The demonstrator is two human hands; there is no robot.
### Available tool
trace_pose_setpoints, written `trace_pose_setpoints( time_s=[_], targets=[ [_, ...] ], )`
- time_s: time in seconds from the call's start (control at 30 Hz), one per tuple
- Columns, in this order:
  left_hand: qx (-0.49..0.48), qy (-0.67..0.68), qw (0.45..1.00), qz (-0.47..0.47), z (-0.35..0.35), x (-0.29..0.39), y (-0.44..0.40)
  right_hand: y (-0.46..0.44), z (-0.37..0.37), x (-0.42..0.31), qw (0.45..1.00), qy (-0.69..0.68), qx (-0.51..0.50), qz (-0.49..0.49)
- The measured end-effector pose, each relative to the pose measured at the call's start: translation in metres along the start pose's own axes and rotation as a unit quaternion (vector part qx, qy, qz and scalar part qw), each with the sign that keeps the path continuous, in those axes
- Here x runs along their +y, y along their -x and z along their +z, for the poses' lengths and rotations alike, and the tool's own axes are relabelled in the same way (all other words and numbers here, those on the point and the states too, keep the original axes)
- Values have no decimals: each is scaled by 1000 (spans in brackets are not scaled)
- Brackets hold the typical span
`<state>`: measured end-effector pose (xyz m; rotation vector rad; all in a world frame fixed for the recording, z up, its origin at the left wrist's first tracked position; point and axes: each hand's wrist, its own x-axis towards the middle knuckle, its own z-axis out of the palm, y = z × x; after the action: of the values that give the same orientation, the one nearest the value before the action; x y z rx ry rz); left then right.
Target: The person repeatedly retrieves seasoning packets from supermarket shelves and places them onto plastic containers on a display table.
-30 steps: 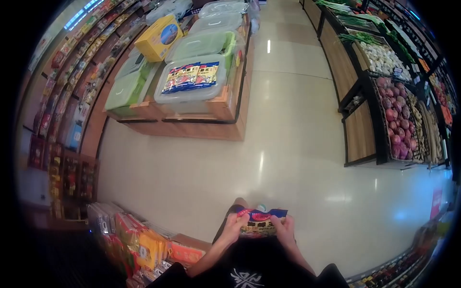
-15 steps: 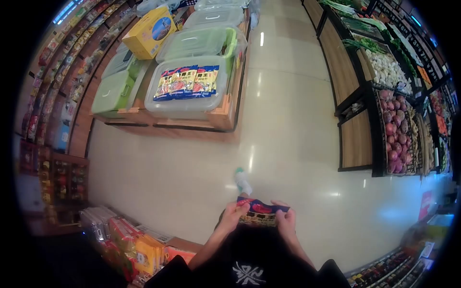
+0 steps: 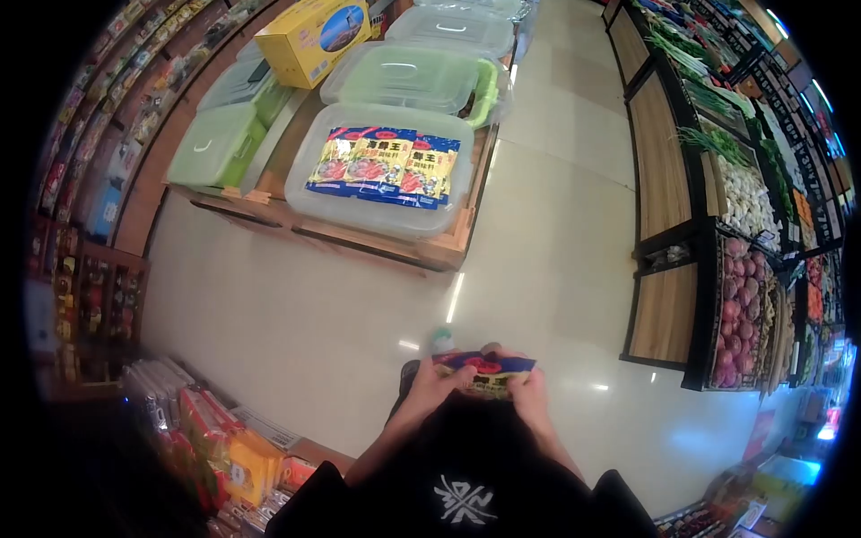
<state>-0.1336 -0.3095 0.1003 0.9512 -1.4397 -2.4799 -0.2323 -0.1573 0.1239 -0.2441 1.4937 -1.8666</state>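
Observation:
A blue and yellow seasoning packet (image 3: 487,366) with a red patch is stretched between my hands, close in front of my black top. My left hand (image 3: 438,384) grips its left side, the thumb lying across the front. At the right side, my right hand (image 3: 527,384) pinches the packet. The packet's lower part is hard to make out. Farther ahead, several similar seasoning packets (image 3: 386,169) lie overlapping on the translucent lid (image 3: 305,202) of a storage box.
More green lidded boxes (image 3: 215,143) and a yellow carton (image 3: 314,43) share the wooden display stand (image 3: 377,247). Red onions (image 3: 740,305) and garlic (image 3: 749,202) fill racks on the right. Bagged goods (image 3: 251,466) sit at lower left. Tiled floor (image 3: 556,233) lies between.
The camera has shifted, so the stand sits further right and lower in view. My hands have drawn slightly closer together on the packet, my left thumb reaching further across its front.

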Motion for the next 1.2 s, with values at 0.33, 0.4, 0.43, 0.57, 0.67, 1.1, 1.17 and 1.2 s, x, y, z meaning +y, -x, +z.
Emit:
trace_pose_setpoints(
  time_s=[0.33,0.4,0.43,0.57,0.67,1.1,1.17,1.2],
  targets=[
    [64,113,991,19,-16,9,-48,-65,-3,22,969,187,-144,78],
    [81,132,988,13,-13,23,-58,-76,-4,26,971,178,-138,78],
    [81,140,987,18,-13,27,-64,-81,-4,28,970,192,-124,80],
    [94,155,983,5,-14,38,-93,-108,6,9,969,220,-78,81],
    [113,150,982,8,-15,53,-118,-136,5,14,973,203,-81,67],
    [-1,-49,999,-21,-28,105,-244,-281,-5,3,988,50,-43,140],
    [28,-38,997,-56,-27,116,-258,-297,0,-8,983,82,-46,160],
    [43,-32,996,-70,-27,121,-264,-306,1,-8,983,65,-53,162]
  ],
)
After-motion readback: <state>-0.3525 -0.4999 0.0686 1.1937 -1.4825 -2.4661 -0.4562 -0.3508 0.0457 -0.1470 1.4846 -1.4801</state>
